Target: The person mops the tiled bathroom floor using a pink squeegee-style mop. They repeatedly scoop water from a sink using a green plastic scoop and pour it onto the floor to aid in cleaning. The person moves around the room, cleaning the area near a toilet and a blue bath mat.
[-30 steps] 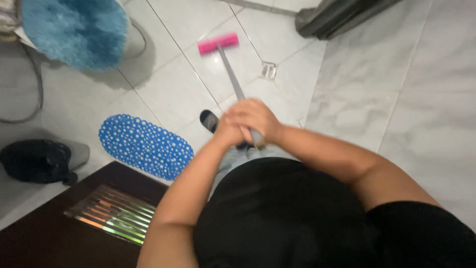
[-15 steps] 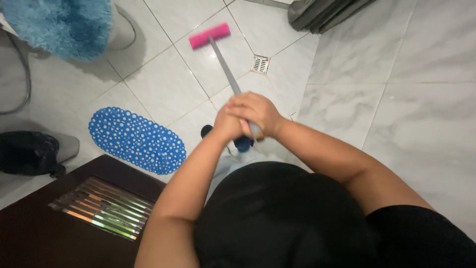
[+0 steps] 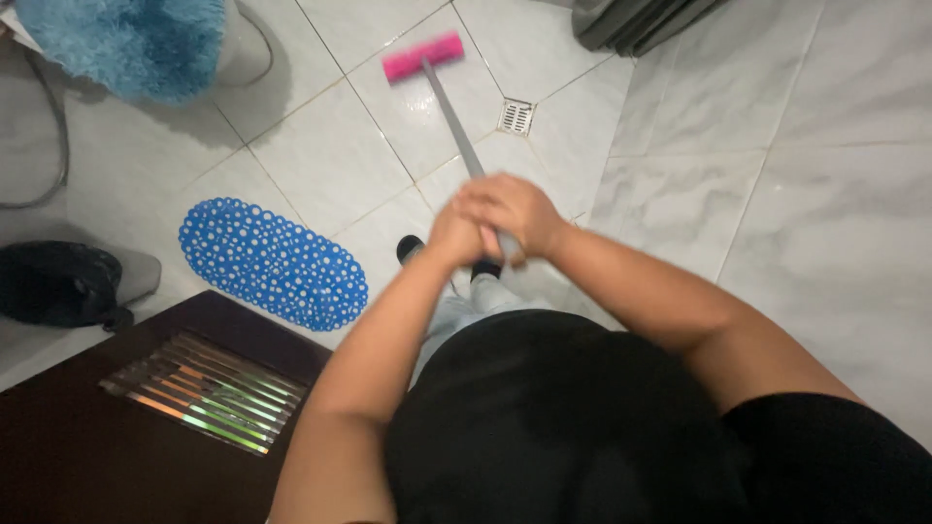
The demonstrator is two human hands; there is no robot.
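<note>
You are looking down at a white tiled bathroom floor. At the far left, a dark rounded object is sitting on the tiles, and above it a fluffy blue cover is showing at the top edge. Moving right, a blue oval bath mat with white dots is lying flat, just beyond the corner of a dark brown surface with a striped metal grille.

In the middle, your left hand and right hand are closing together around the upper end of a grey handle, the right wrapping partly over the left. The handle is running away from you to a pink scrubbing head, which is resting on the tiles near the top of the view. Just right of it, a small square floor drain is set into the floor.

The tiles around the head are appearing slightly glossy, possibly wet, though the light makes this hard to judge. No suds or dirt are showing, so how much floor is already scrubbed cannot be told. To the right, marbled wall tiles are rising.
</note>
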